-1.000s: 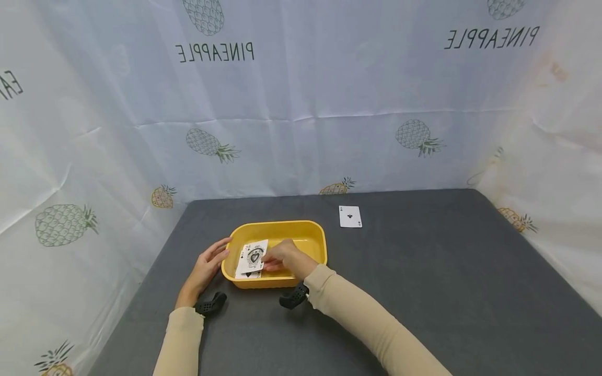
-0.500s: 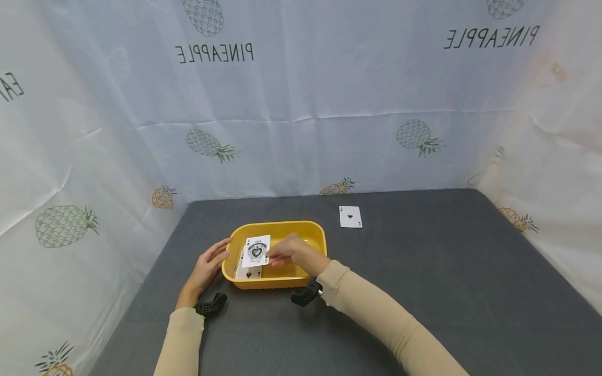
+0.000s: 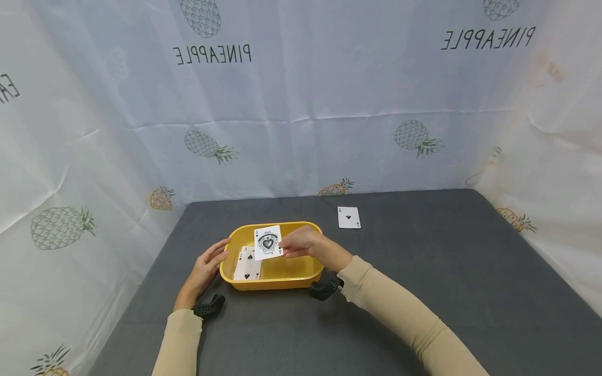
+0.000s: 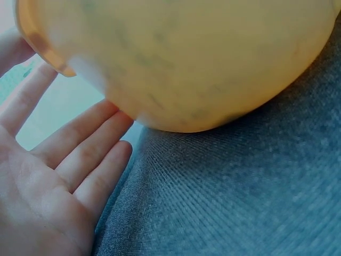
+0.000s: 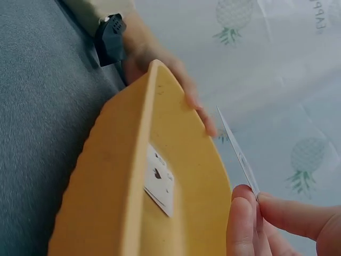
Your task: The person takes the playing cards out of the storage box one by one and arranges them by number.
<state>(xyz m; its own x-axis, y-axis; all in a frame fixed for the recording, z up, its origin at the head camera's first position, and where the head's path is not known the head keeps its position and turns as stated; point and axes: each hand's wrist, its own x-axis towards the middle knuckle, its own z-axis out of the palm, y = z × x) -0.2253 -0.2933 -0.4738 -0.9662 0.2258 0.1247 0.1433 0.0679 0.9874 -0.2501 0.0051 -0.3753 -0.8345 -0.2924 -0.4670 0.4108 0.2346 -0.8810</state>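
Note:
A yellow plastic basket [image 3: 282, 284] stands on the table, with a few playing cards [image 3: 245, 265] lying in its left end, a two and a three of spades among them. Over the basket my right hand [image 3: 308, 244] pinches an ace of spades [image 3: 267, 242] by its right edge between thumb and fingers. The right wrist view shows this ace [image 5: 240, 154] nearly edge-on, above the rim. My left hand [image 3: 205, 268] rests against the basket's left side. In the left wrist view the fingers [image 4: 88, 138] are straight and touch the outer wall.
An ace of clubs [image 3: 349, 217] lies face up near the back of the dark grey table [image 3: 423, 271], right of the basket. White pineapple-print cloth [image 3: 301, 94] hangs behind and along both sides.
My right hand has lifted the ace of spades off the other cards and moved it up and to the right, uncovering the cards beneath. The left hand stays put.

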